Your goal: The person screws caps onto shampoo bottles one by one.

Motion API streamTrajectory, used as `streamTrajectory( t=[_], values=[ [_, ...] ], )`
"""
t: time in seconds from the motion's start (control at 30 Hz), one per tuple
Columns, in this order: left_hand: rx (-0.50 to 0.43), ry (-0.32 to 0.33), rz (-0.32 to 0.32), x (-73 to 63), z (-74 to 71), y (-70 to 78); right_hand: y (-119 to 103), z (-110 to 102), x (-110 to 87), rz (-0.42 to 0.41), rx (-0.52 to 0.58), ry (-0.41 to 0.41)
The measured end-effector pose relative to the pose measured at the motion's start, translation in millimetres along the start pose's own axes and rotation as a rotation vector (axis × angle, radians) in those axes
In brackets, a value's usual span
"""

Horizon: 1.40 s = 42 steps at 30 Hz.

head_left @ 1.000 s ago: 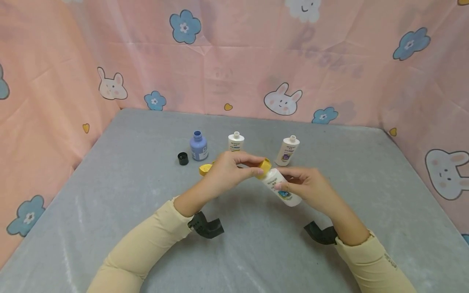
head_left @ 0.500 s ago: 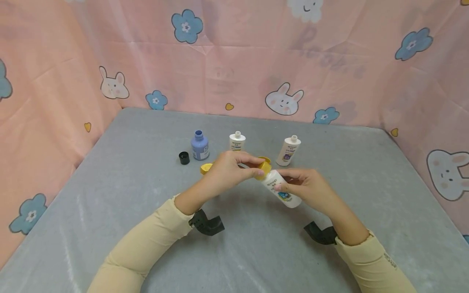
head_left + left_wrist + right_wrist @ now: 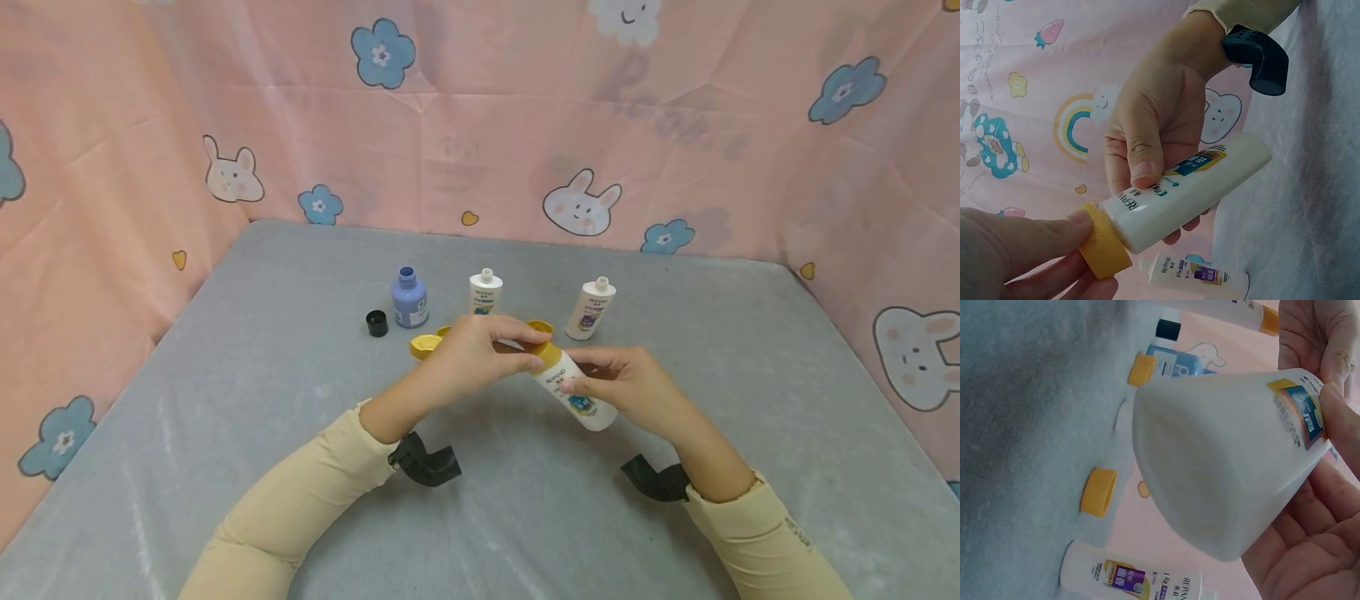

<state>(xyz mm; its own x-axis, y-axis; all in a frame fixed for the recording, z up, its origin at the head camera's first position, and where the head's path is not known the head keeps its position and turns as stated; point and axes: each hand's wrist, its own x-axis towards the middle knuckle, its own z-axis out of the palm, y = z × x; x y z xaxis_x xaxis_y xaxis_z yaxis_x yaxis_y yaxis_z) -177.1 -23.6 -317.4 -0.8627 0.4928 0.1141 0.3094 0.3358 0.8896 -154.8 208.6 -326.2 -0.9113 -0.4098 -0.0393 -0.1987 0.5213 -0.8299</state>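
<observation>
My left hand [image 3: 480, 354] pinches a yellow cap [image 3: 1105, 242] by its sides. The cap sits at the top of a white plastic bottle [image 3: 577, 396], level against its shoulder. Printed with a blue and yellow label, the bottle leans with its top up and to the left, raised over the table. My right hand [image 3: 637, 387] grips its body, thumb on the label side. In the right wrist view the bottle's bottom faces the camera. A loose yellow cap [image 3: 1099, 491] lies on the table beyond, partly behind my left fingers in the head view.
Uncapped bottles stand behind my hands: a blue one [image 3: 409, 300], a white one [image 3: 486, 293] and a white one with purple label [image 3: 590, 310]. A black cap [image 3: 377, 323] lies at left. Near my left hand are a yellow-capped bottle [image 3: 1229, 311] and another yellow cap [image 3: 1141, 370].
The yellow cap in my left hand has come down onto the bottle, covering the white neck seen earlier. My left hand has shifted slightly toward me; my right hand keeps its hold.
</observation>
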Motion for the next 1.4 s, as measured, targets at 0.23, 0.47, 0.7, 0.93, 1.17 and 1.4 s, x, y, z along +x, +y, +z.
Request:
streamTrajectory(
  t=[0.23,0.47,0.7,0.93,1.17,1.4],
  values=[
    [-0.010,-0.031,0.005,-1.1,-0.8,2.4,0.8,-1.3,-0.4,0.021,0.023,0.003],
    [0.060,0.136,-0.063,-6.0,4.5,9.8,-0.1,-1.9,0.4,0.075,0.024,0.064],
    [0.061,0.207,-0.100,-10.0,12.7,13.3,-1.2,0.1,1.2,0.069,0.016,0.100],
    [0.013,0.230,-0.090,-9.1,17.2,9.6,-2.0,3.1,0.1,0.067,0.001,0.106],
    [-0.072,0.203,-0.067,-8.1,17.8,6.3,-1.0,2.9,0.5,0.058,0.012,0.102],
    [-0.100,0.143,-0.035,-7.0,15.7,4.6,-0.4,1.0,0.5,0.051,0.025,0.103]
  ],
)
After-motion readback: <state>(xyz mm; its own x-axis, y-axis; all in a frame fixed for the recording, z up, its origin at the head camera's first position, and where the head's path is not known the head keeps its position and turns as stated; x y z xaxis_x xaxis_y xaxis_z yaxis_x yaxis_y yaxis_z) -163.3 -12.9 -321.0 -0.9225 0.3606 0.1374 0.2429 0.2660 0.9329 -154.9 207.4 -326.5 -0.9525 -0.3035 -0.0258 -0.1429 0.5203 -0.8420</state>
